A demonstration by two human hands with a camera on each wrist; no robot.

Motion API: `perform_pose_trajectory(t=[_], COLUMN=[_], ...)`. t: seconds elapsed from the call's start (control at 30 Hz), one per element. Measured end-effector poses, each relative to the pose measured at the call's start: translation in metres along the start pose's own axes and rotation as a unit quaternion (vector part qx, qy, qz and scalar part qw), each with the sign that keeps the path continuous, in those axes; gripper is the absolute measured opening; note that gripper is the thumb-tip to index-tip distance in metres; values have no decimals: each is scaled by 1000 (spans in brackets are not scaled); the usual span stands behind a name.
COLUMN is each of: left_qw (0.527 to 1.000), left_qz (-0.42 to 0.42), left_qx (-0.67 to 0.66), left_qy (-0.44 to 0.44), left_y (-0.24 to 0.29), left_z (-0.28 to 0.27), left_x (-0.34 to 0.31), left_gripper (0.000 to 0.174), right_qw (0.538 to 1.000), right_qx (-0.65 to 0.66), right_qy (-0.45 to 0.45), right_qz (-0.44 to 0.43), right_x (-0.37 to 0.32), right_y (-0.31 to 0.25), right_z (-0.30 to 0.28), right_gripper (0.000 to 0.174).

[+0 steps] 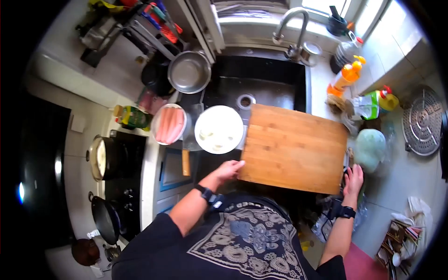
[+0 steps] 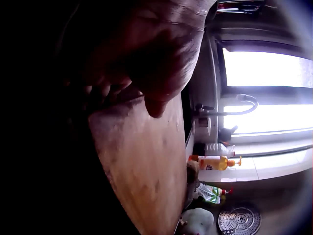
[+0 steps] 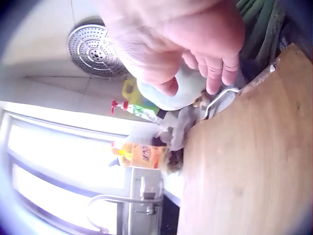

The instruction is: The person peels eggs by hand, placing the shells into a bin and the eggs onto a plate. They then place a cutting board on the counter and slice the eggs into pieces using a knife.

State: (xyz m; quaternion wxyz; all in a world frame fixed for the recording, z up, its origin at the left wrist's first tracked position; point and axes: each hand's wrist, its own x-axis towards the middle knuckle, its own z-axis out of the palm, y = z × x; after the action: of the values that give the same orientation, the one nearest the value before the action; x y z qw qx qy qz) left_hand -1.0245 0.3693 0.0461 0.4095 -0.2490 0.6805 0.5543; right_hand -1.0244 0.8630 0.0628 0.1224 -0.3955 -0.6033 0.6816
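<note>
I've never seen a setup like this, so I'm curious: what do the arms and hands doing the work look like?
They are a person's. The left hand and right hand are bare, without gloves. The left wrist has a black strap with a small dark device; the right has a similar black band. Dark short sleeves leave both forearms uncovered.

This was a kitchen, and it looked like a home one. A sink (image 1: 233, 84) with a curved tap (image 1: 303, 23) sat under a window (image 1: 333, 5), and a stove (image 1: 128, 186) with a pot (image 1: 99, 158) stood to one side. A pan (image 1: 105, 219), a wooden board (image 1: 295, 148), a plate of sausages (image 1: 170, 124) and soap bottles (image 1: 346, 77) lay about.
</note>
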Motion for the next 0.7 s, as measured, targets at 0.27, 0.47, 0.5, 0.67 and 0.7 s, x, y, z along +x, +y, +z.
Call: perform_pose_trajectory(t=[0.27, 0.47, 0.5, 0.67, 0.7], left_qw=[953, 833, 828, 853, 895], left_qz=[193, 213, 197, 121, 129], left_qx=[139, 247, 260, 259, 159], left_qy=[187, 446, 457, 437, 396], left_y=[0, 1, -11, -88, -103], left_z=[-74, -128, -136, -172, -173], left_x=[-34, -44, -40, -11, -4], left_gripper=[25, 30, 36, 73, 72], right_qw=[938, 871, 850, 704, 679], right_qx=[-230, -310, -334, -483, -499], right_qy=[-236, -366, -393, -477, -496], right_qz=[-111, -110, -105, -208, -210], right_x=[-88, -121, -129, -177, -184], right_y=[-74, -38, -35, -30, -31], right_z=[63, 110, 118, 175, 189], right_gripper=[28, 27, 28, 34, 34])
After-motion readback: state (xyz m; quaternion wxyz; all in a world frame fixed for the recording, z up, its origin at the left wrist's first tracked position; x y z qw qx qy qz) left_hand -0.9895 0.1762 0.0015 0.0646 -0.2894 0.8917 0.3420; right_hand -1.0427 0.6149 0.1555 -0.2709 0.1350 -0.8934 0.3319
